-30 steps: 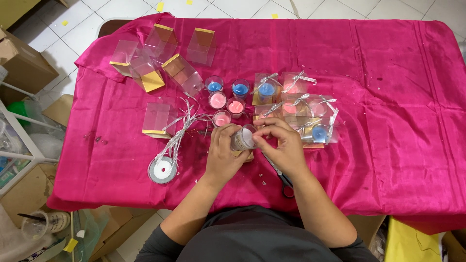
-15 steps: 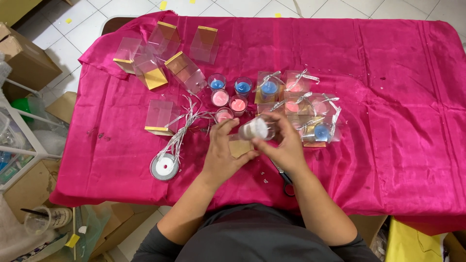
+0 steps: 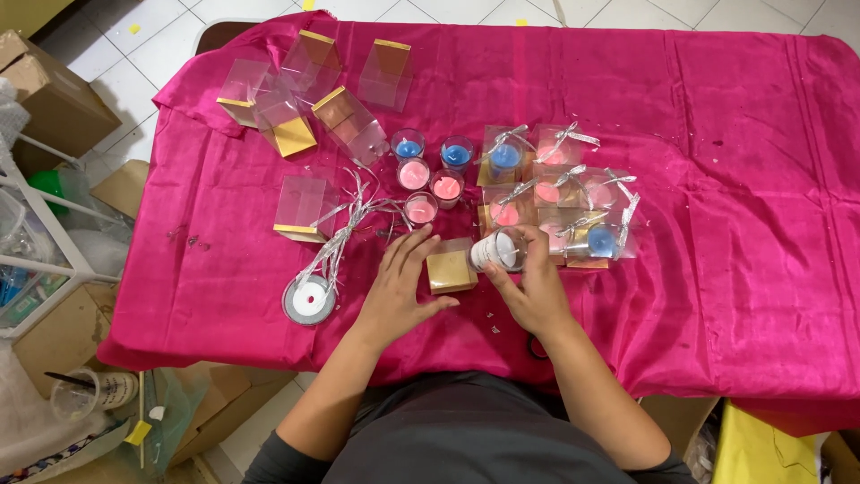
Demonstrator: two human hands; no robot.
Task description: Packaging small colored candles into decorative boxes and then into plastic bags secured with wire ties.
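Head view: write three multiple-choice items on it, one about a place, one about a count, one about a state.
1. Where does the ribbon spool lie?
A. left of the left hand
B. among the wrapped boxes
C. on the floor

2. How many unboxed blue candles stand on the cloth?
A. one
B. two
C. four

3. How is the glass in the right hand held?
A. upright
B. tipped on its side
C. upside down on the cloth

Key: 1 A, the spool sits just left of that hand; 2 B, two blue ones stand side by side; 3 B, its white end faces left.
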